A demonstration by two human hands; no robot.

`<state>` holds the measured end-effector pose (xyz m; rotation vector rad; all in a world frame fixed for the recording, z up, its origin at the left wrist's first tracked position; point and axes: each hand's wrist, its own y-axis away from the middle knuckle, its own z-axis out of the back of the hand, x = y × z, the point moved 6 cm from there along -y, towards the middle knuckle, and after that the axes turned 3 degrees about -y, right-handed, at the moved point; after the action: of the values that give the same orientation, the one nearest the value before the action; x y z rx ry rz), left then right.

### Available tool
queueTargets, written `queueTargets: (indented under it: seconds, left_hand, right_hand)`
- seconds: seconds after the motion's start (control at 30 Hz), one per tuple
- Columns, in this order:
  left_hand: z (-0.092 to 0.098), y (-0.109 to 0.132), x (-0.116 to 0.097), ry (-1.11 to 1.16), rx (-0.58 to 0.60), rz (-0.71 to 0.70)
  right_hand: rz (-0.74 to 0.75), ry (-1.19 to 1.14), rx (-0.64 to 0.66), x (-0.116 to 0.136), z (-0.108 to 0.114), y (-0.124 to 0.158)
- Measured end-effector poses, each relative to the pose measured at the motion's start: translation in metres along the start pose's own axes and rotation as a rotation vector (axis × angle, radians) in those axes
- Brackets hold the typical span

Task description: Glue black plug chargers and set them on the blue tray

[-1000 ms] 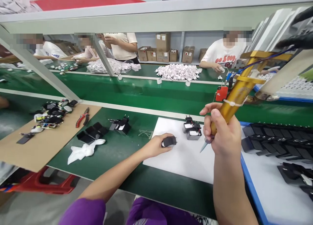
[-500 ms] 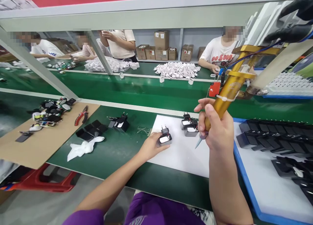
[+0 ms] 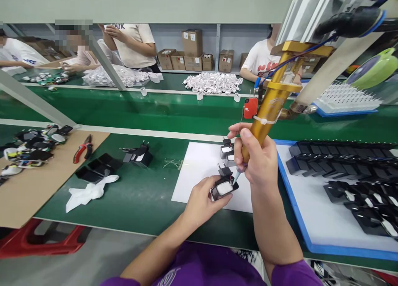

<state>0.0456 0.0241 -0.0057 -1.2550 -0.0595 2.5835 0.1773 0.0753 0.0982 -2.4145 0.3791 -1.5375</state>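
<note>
My left hand grips an open black power adapter housing, with a white block inside and its two-pin plug part standing at the far side. My right hand is wrapped around a gold glue dispenser gun with a red switch strapped to it. The gun's pale tapered nozzle points down at the right inner edge of the housing; whether it touches, I cannot tell. Behind, more open adapters stand on a white sheet, partly hidden by my right hand.
At right, a blue-rimmed tray holds rows of black adapters. Leftward lie another adapter, black shells, a white cloth and red-handled pliers. Across the green belt, people sit or stand by white parts.
My left hand has lifted the adapter off the sheet and tilted it toward the nozzle. My right hand has brought the dispenser down and left to the housing. The view has shifted right.
</note>
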Motion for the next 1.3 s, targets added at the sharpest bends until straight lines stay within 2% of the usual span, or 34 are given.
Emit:
queueTargets:
  seconds: [0.23,0.53,0.7,0.87,1.13,1.2,1.3]
  left_hand:
    - [0.008,0.001,-0.01,-0.014,-0.032,-0.004]
    - [0.004,0.002,-0.008,-0.059,-0.037,0.013]
    - [-0.008,0.0,-0.004,-0.021,-0.012,0.047]
    - [-0.026,-0.003,-0.008,0.058,0.022,0.002]
    - [-0.031,-0.007,-0.02,0.17,-0.012,-0.042]
    - [-0.03,-0.009,-0.014,0.135,0.016,-0.024]
    - [-0.027,-0.017,-0.002,-0.054,0.085,-0.029]
  right_hand:
    - [0.008,0.014,-0.01,0.001,0.001,0.0]
    - [0.01,0.0,0.005,0.001,0.0,0.0]
    - [0.009,-0.017,-0.007,0.0,0.0,-0.001]
    - [0.017,-0.005,-0.007,0.001,-0.001,0.001]
    - [0.016,0.033,0.012,0.0,-0.003,0.003]
    - [0.05,0.023,0.021,0.002,-0.002,0.0]
    - [0.071,0.022,0.01,0.004,0.005,-0.007]
